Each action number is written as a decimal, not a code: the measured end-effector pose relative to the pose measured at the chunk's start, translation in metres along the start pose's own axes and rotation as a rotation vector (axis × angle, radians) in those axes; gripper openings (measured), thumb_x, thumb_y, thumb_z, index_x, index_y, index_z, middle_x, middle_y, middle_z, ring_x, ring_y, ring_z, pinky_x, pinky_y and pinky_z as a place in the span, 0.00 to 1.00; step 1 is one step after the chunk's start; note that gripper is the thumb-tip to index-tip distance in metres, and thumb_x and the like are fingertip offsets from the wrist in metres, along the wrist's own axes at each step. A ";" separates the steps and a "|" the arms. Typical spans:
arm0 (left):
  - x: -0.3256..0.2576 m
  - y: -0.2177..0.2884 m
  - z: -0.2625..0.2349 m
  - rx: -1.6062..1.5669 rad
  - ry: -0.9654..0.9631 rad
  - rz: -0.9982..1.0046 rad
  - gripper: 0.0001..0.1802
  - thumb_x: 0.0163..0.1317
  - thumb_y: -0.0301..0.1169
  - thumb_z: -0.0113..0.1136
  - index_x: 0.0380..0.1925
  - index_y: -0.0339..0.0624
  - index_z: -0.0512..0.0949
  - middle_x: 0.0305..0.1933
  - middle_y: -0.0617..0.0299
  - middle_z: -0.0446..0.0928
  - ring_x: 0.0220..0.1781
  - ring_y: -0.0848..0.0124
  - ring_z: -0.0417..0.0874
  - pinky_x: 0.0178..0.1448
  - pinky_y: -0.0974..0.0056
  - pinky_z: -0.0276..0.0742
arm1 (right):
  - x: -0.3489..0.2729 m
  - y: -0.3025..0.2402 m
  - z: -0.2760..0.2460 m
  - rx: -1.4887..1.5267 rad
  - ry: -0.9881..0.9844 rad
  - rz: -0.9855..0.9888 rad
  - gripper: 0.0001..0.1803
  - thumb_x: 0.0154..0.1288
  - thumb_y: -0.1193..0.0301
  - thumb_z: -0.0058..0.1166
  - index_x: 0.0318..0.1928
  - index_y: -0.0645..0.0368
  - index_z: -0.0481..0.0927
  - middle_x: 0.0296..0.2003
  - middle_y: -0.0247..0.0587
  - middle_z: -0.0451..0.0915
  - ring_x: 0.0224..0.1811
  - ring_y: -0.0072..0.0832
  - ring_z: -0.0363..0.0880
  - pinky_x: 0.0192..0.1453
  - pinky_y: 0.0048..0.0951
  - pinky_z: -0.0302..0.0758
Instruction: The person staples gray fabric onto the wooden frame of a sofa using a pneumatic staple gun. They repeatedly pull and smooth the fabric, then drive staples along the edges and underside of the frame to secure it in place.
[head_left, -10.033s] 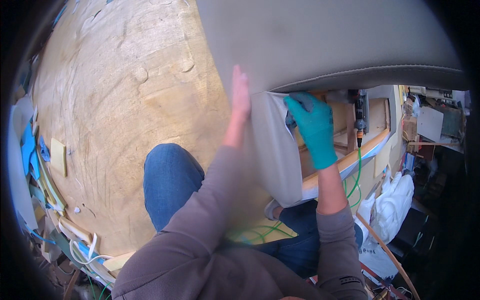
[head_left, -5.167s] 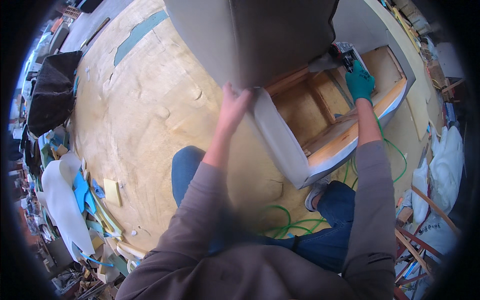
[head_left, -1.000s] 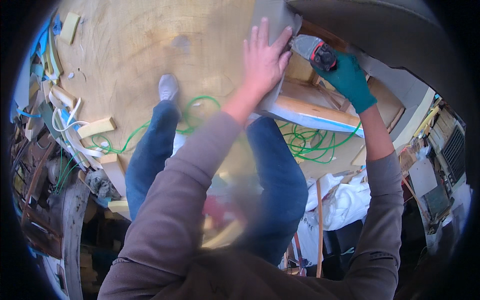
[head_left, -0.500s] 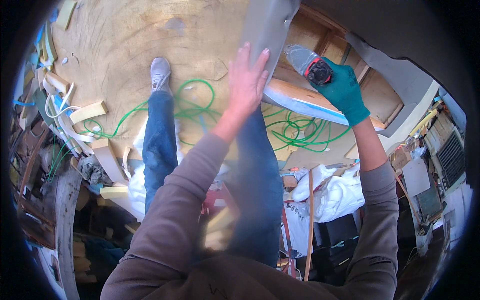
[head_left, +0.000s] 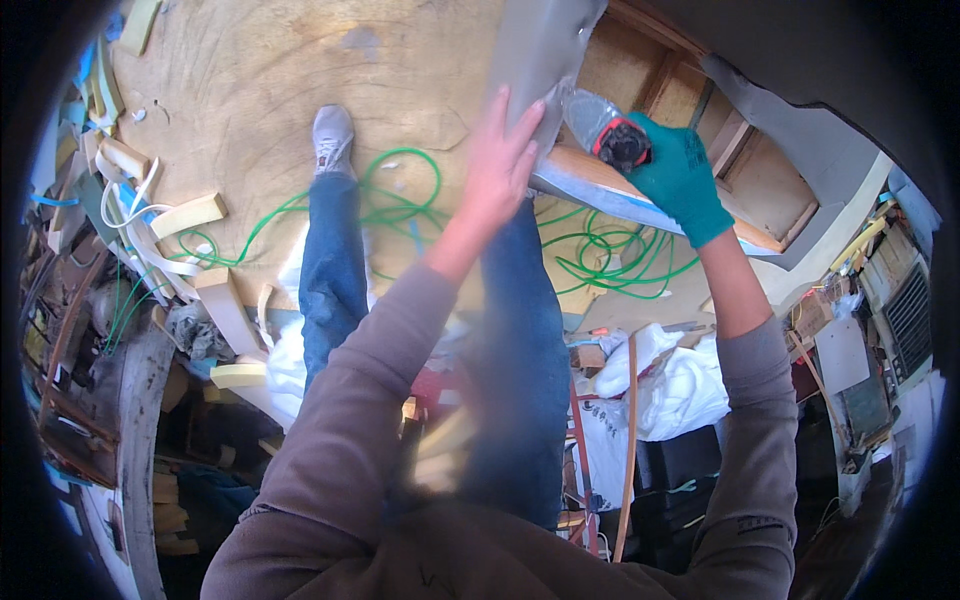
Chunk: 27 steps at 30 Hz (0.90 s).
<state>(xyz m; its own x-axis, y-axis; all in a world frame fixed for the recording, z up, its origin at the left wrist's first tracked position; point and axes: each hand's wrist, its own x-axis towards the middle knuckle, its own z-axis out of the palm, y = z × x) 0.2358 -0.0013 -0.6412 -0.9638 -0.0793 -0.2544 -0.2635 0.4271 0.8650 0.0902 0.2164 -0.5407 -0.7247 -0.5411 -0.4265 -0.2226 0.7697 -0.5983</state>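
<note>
Left hand (head_left: 497, 165), bare, fingers flat along grey cover (head_left: 545, 50) at 12 o'clock; wooden frame (head_left: 585, 170), 1 o'clock; staple gun (head_left: 606, 128), nose by cover's edge, contact unclear; right hand (head_left: 680, 172), teal-gloved, gripping staple gun. Hands apart.

Diffuse light brightens the tan floor (head_left: 420, 60) left of your bare left hand (head_left: 500, 160), while the dark upholstery (head_left: 820, 70) above your gloved right hand (head_left: 682, 180) looks dim. A hazy smear blurs your jeans (head_left: 520, 360) below and between your hands; fisheye distortion bends outlying edges toward a black rim.
</note>
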 end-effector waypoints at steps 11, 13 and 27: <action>-0.026 0.003 0.014 -0.113 0.039 -0.116 0.34 0.74 0.20 0.52 0.81 0.46 0.72 0.90 0.35 0.53 0.91 0.39 0.55 0.91 0.48 0.57 | -0.033 -0.013 0.034 -0.011 -0.119 0.012 0.15 0.64 0.61 0.73 0.46 0.52 0.83 0.34 0.54 0.86 0.39 0.59 0.87 0.40 0.53 0.80; -0.025 0.002 0.012 -0.113 0.026 -0.108 0.34 0.74 0.19 0.53 0.80 0.47 0.73 0.89 0.35 0.54 0.91 0.39 0.55 0.90 0.49 0.58 | -0.031 -0.013 0.034 -0.028 -0.125 0.011 0.15 0.65 0.61 0.72 0.45 0.53 0.83 0.34 0.55 0.86 0.39 0.59 0.87 0.40 0.53 0.80; -0.043 0.008 -0.020 -0.165 0.050 -0.187 0.16 0.74 0.26 0.66 0.59 0.47 0.88 0.80 0.42 0.73 0.80 0.46 0.76 0.82 0.52 0.72 | -0.052 -0.035 0.044 -0.022 -0.190 0.088 0.16 0.65 0.60 0.72 0.45 0.53 0.81 0.34 0.55 0.87 0.40 0.59 0.87 0.41 0.54 0.81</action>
<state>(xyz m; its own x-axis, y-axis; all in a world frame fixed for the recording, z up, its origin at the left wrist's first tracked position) 0.2743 -0.0131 -0.6149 -0.8975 -0.1891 -0.3985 -0.4363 0.2486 0.8648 0.1643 0.2024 -0.5274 -0.6065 -0.5244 -0.5976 -0.1797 0.8226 -0.5395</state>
